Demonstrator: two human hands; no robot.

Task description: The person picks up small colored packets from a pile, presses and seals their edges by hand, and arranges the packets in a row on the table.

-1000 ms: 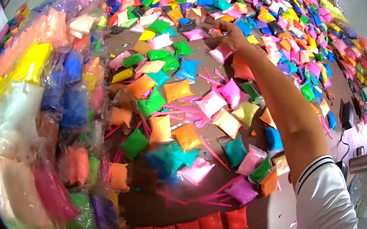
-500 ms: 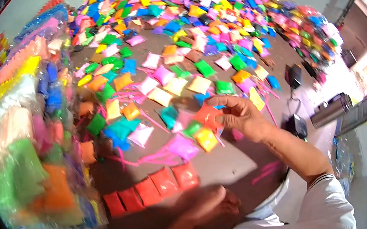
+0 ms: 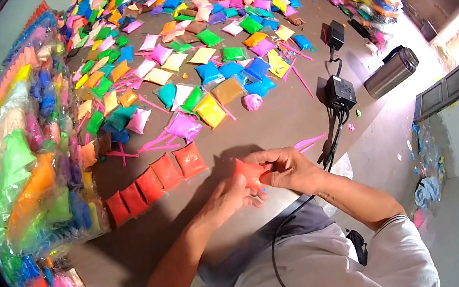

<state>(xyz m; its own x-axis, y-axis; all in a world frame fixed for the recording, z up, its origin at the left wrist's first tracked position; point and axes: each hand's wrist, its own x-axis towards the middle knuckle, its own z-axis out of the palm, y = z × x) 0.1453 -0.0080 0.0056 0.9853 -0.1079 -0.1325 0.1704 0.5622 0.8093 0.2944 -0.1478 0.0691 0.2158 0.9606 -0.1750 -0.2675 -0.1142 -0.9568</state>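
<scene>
A small red packet (image 3: pixel 249 174), soft and pillow-shaped, is held between both hands at the near side of the table. My right hand (image 3: pixel 289 169) pinches its right side between thumb and fingers. My left hand (image 3: pixel 227 201) grips the left side, the thumb against the packet and the other fingers curled below. Just left of my hands, several red packets (image 3: pixel 150 183) lie side by side in a slanting row. Beyond them rest a pink packet (image 3: pixel 184 126) and a yellow packet (image 3: pixel 210 111).
Many coloured packets (image 3: pixel 209 38) cover the far table. Stacked clear bags of packets (image 3: pixel 21 161) stand along the left. To the right are a black power adapter (image 3: pixel 340 91) with cables, a metal flask (image 3: pixel 391 72) and pink plastic sticks (image 3: pixel 310 142). A black cable (image 3: pixel 275 254) crosses my shirt.
My right hand has brought the red packet from among the coloured packets down toward me. My left hand has come up to meet it and now grips it too. The view has shifted.
</scene>
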